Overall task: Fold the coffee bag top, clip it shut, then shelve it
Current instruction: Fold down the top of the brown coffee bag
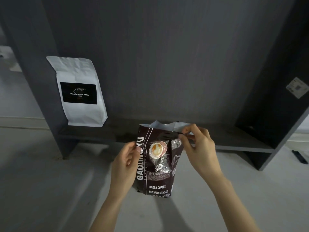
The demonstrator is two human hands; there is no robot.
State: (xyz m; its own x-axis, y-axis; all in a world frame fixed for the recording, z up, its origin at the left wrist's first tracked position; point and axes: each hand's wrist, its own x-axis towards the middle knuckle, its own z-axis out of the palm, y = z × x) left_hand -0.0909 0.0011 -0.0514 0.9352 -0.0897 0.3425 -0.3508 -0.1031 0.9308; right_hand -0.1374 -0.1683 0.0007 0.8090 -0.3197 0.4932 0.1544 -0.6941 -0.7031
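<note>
I hold a dark brown coffee bag upright in front of the shelf, its white-lined top open and unfolded. My left hand grips the bag's left edge about halfway up. My right hand pinches the top right corner of the bag between thumb and fingers. The low dark shelf board lies just behind the bag. No clip is in view.
A white coffee bag with a black label stands at the left end of the shelf, leaning on the back panel. Dark side panels frame the unit. A small dark object lies on the pale floor at the right.
</note>
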